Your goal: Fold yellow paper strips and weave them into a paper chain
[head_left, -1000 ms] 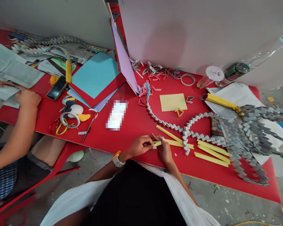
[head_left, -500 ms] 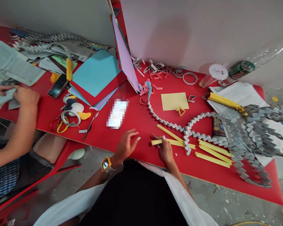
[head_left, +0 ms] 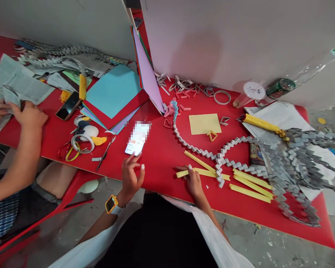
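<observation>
My left hand (head_left: pixel 131 175), fingers apart and holding nothing, is at the near end of a phone (head_left: pixel 138 137) with a lit screen; whether a fingertip touches it I cannot tell. In my right hand (head_left: pixel 194 182) a folded yellow paper strip (head_left: pixel 182 174) is pinched between thumb and fingers, low over the red table (head_left: pixel 159 163). Just beyond it lies another yellow strip (head_left: pixel 199 161). A zigzag chain of folded grey paper (head_left: pixel 195 149) crosses the table and lies over the strips' right ends. Several more yellow strips (head_left: pixel 251 193) rest to the right.
Beyond the chain are a yellow paper sheet (head_left: pixel 201 124), pink folded pieces (head_left: pixel 170 109), a tape ring (head_left: pixel 222 97), a lidded cup (head_left: pixel 249 93) and a plastic bottle (head_left: pixel 284 87). Coloured paper (head_left: pixel 114 87) and scissors (head_left: pixel 104 152) lie left. A co-worker's hands (head_left: pixel 30 115) fold newspaper.
My left hand has moved left, away from the right hand, to the phone's near end. My right hand keeps its hold on the yellow strip. The co-worker's paper has shifted.
</observation>
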Tool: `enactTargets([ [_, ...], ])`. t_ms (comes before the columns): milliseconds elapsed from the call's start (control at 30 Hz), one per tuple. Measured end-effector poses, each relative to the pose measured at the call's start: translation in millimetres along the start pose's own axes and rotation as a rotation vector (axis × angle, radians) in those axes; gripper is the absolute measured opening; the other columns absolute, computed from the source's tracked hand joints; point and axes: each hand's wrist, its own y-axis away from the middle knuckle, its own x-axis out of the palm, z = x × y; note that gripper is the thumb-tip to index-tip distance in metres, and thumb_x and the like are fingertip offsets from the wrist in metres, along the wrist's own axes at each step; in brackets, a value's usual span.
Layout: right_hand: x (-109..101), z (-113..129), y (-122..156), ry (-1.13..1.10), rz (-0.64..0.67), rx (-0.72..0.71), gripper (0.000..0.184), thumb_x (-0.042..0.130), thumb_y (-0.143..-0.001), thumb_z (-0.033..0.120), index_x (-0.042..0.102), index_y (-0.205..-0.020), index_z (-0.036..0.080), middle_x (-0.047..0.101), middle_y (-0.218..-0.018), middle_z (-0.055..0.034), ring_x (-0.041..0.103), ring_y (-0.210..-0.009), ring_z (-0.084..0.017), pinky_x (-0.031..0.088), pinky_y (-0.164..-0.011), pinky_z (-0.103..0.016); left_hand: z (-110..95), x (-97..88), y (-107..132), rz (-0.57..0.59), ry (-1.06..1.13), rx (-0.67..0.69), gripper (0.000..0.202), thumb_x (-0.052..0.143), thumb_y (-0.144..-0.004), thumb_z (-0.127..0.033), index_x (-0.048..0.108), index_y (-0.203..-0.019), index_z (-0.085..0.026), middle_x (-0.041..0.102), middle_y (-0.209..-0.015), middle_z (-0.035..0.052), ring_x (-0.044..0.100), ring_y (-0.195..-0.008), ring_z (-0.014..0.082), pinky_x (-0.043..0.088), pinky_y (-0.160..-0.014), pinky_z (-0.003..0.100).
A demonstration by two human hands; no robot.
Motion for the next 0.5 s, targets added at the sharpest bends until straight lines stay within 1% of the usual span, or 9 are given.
enactTargets([
  [33, 1, 1, -1, 0.007, 0.001, 0.001, 0.055, 0.034, -0.095, 0.054, 0.077, -0.091, 0.020, 0.061, -0.060, -0.0037, 0.045, -0.054, -0.015, 0.037, -0.055, -0.029, -8, 0.6, -3, 0.077, 0.087, 0.018, 0.015, 0.055, -0.088, -0.019, 0.043, -0.098, -0.019, 0.063, -0.115, 0.0160, 0.053, -0.121, 0.0271, 0.037, -0.102, 0.051],
  [67, 2, 2, -1, 0.012, 0.002, 0.002, 0.054, 0.036, -0.095, 0.054, 0.076, -0.093, 0.019, 0.057, -0.055, -0.0020, 0.044, -0.052, -0.014, 0.038, -0.055, -0.028, -17, 2.6, -7, 0.179, 0.181, 0.029, 0.016, 0.055, -0.089, -0.021, 0.046, -0.101, -0.019, 0.063, -0.110, 0.0138, 0.056, -0.113, 0.0247, 0.042, -0.098, 0.046],
  [133, 3, 3, -2, 0.019, 0.000, -0.003, 0.051, 0.041, -0.093, 0.055, 0.075, -0.100, 0.017, 0.054, -0.051, 0.0004, 0.044, -0.051, -0.014, 0.039, -0.055, -0.027, -34, 10.7, -14, 0.365, 0.298, 0.059, 0.020, 0.056, -0.090, -0.026, 0.051, -0.108, -0.019, 0.063, -0.102, 0.0092, 0.060, -0.100, 0.0201, 0.047, -0.091, 0.037],
  [167, 3, 3, -2, 0.020, -0.004, -0.009, 0.050, 0.043, -0.093, 0.054, 0.074, -0.103, 0.017, 0.054, -0.052, 0.0009, 0.046, -0.051, -0.013, 0.040, -0.056, -0.027, -42, 16.3, -17, 0.438, 0.338, 0.073, 0.021, 0.056, -0.089, -0.029, 0.053, -0.108, -0.020, 0.063, -0.100, 0.0072, 0.061, -0.097, 0.0186, 0.048, -0.089, 0.034],
  [233, 3, 3, -2, 0.020, -0.012, -0.024, 0.048, 0.045, -0.092, 0.054, 0.071, -0.107, 0.016, 0.056, -0.054, 0.0011, 0.050, -0.054, -0.014, 0.042, -0.059, -0.027, -53, 28.0, -22, 0.543, 0.407, 0.074, 0.015, 0.055, -0.091, -0.032, 0.057, -0.101, -0.021, 0.064, -0.093, 0.0041, 0.062, -0.091, 0.0164, 0.050, -0.084, 0.030],
  [300, 2, 2, -2, 0.017, -0.011, -0.039, 0.048, 0.045, -0.092, 0.053, 0.070, -0.110, 0.016, 0.058, -0.056, 0.0009, 0.053, -0.056, -0.014, 0.044, -0.062, -0.028, -58, 37.1, -24, 0.606, 0.470, 0.043, 0.013, 0.051, -0.093, -0.031, 0.059, -0.095, -0.021, 0.065, -0.088, 0.0025, 0.062, -0.085, 0.0147, 0.050, -0.079, 0.027],
  [400, 0, 1, -2, 0.005, 0.004, -0.050, 0.047, 0.045, -0.092, 0.053, 0.069, -0.109, 0.017, 0.062, -0.058, 0.0002, 0.055, -0.057, -0.015, 0.047, -0.064, -0.030, -56, 42.7, -26, 0.652, 0.538, 0.001, 0.014, 0.052, -0.092, -0.031, 0.061, -0.093, -0.020, 0.065, -0.086, 0.0019, 0.063, -0.080, 0.0130, 0.051, -0.074, 0.024],
  [500, 0, 2, -2, -0.013, 0.018, -0.055, 0.042, 0.048, -0.091, 0.051, 0.071, -0.100, 0.018, 0.063, -0.059, -0.0001, 0.058, -0.059, -0.015, 0.048, -0.068, -0.031, -53, 43.6, -25, 0.677, 0.582, -0.030, 0.015, 0.056, -0.090, -0.032, 0.065, -0.089, -0.020, 0.065, -0.085, 0.0026, 0.063, -0.079, 0.0129, 0.051, -0.074, 0.024],
])
